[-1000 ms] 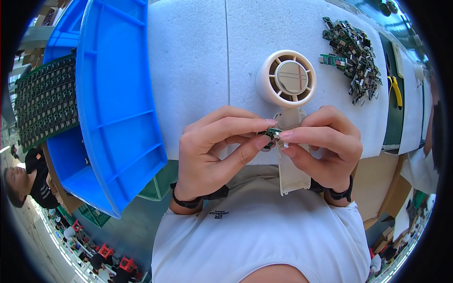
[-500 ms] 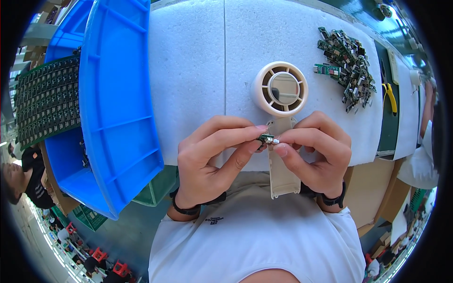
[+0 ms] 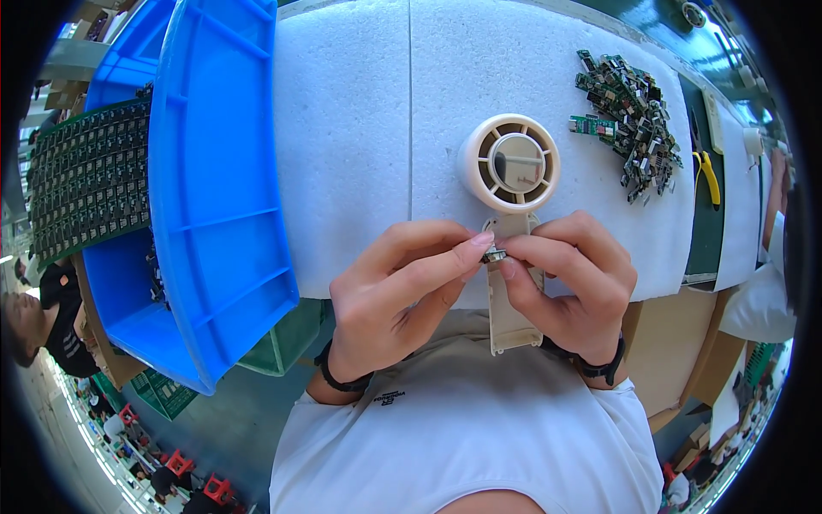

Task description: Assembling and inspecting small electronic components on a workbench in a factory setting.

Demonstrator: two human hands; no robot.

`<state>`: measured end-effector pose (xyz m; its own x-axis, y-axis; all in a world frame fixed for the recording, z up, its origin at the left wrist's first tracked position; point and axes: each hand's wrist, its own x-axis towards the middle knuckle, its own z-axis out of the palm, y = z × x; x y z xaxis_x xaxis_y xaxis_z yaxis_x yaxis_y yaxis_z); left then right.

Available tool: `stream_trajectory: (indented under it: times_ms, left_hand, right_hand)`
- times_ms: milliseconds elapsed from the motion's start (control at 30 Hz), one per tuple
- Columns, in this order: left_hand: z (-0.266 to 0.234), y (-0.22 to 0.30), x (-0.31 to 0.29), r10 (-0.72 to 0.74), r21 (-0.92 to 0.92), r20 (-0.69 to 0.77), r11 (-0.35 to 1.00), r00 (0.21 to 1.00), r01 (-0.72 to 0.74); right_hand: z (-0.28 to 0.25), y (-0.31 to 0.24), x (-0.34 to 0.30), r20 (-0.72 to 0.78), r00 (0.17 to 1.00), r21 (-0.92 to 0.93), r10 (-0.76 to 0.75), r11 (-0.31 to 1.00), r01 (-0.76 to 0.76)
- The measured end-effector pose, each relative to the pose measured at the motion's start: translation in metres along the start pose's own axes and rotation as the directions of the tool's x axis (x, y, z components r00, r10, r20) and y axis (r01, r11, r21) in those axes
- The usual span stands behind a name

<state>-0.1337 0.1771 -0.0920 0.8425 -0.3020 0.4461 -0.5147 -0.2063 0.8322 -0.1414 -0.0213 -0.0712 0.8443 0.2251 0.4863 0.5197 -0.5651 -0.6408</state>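
Observation:
Between my fingertips, over the handle of a cream handheld fan (image 3: 467,171), is a small circuit board (image 3: 494,255) with metal parts. My left hand (image 3: 398,295) pinches it with thumb and forefinger from the left. From the right, my right hand (image 3: 575,287) closes thumb and forefinger on its other side. The fan's round grille faces up, with a mirror-like disc (image 3: 518,163) in its middle. Its open handle shell (image 3: 514,324) points toward my body, partly covered by my fingers. Any thin wires near the board are too small to make out.
A heap of small circuit boards (image 3: 634,124) lies on the white foam sheet (image 3: 342,128) at the far right. Yellow-handled pliers (image 3: 707,180) rest beyond it. On the left stands a blue bin (image 3: 224,197) beside large circuit-board panels (image 3: 90,176). A cardboard box (image 3: 672,343) is at lower right.
My left fingers have shifted slightly right and now cover more of the circuit board, which has turned in my grip. My right hand has barely moved; the fan stays in place.

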Motion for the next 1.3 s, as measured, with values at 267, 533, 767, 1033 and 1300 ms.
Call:
stream_trajectory:
  times_ms: [267, 533, 767, 1033, 1300]
  left_hand:
    - [0.01, 0.001, -0.013, 0.145, 0.174, -0.076, 0.976, 0.986, -0.131]
    - [0.023, -0.003, -0.022, 0.299, 0.298, -0.139, 0.922, 0.944, -0.248]
    - [0.024, -0.004, -0.016, 0.328, 0.35, -0.122, 0.897, 0.937, -0.269]
    - [0.022, 0.002, -0.019, 0.308, 0.446, -0.138, 0.868, 0.941, -0.219]
    - [0.021, 0.003, -0.024, 0.272, 0.44, -0.142, 0.879, 0.952, -0.186]
  right_hand:
    - [0.008, -0.024, -0.005, -0.083, 0.976, 0.074, 0.2, 0.978, -0.194]
    - [0.012, -0.025, -0.005, -0.128, 0.98, 0.059, 0.153, 0.987, -0.146]
    - [0.012, -0.022, 0.0, -0.136, 0.985, 0.003, 0.106, 0.994, -0.107]
    - [-0.004, -0.013, 0.004, 0.003, 0.996, 0.038, 0.088, 0.995, -0.088]
    - [-0.038, 0.0, 0.037, 0.167, 0.985, -0.075, 0.053, 0.996, -0.041]
